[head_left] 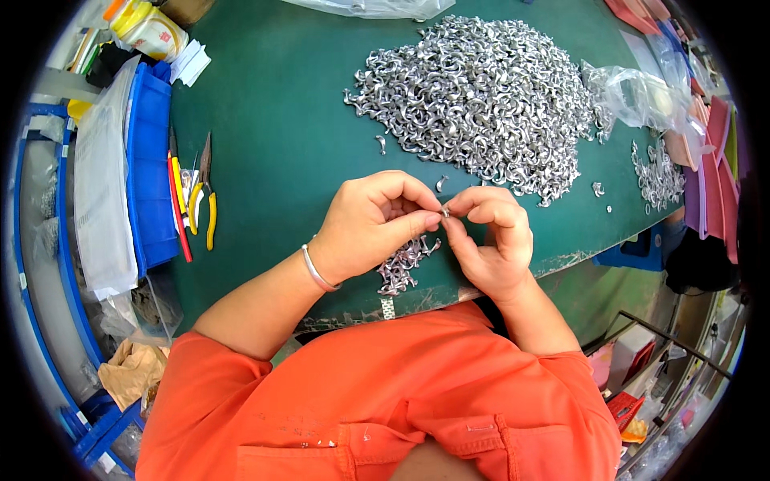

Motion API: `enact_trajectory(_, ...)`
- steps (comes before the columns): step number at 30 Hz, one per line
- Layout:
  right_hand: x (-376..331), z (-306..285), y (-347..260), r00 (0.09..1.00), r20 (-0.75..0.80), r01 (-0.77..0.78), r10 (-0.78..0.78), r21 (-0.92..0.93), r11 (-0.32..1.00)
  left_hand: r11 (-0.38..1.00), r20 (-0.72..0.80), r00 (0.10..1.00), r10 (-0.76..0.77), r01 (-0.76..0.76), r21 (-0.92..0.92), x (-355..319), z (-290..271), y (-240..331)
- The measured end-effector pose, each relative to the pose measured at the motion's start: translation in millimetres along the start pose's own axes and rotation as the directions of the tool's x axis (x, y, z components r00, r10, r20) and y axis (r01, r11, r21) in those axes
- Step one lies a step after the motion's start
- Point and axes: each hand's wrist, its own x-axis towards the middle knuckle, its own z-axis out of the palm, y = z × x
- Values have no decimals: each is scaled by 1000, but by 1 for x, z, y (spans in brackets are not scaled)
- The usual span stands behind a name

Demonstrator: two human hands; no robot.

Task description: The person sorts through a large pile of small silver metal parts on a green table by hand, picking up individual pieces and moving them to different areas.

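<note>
Between my two hands is a small curved metal piece (446, 212), held at the fingertips above the green table (273, 160). My left hand (377, 216) pinches one side of it with thumb and forefinger, and my right hand (493, 236) pinches the other. Much of the piece is hidden by the fingers. Just beyond the hands spreads a big heap of silvery curved metal pieces (489, 96). A smaller pile of the same kind (405, 264) lies under my left hand, close to the table's near edge. One loose piece (441, 183) rests just past my fingertips.
At the left lie long-nose pliers with yellow handles (205, 192) and a red pen-like tool (180, 208), beside a blue plastic bin (152, 160). A clear plastic bag (642, 96) and a small pile of metal rings or links (659, 176) sit at the right.
</note>
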Motion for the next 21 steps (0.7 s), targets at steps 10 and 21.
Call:
enact_trajectory(10, -2, -3, -2, 994, 36, -108, 104, 125, 986, 863, -34, 954, 299, -255, 435, 2, 4, -2)
enact_trajectory(21, 90, -160, 70, 855, -462, -133, -236, -636, 760, 930, -242, 908, 341, -288, 230, 5, -2, -12)
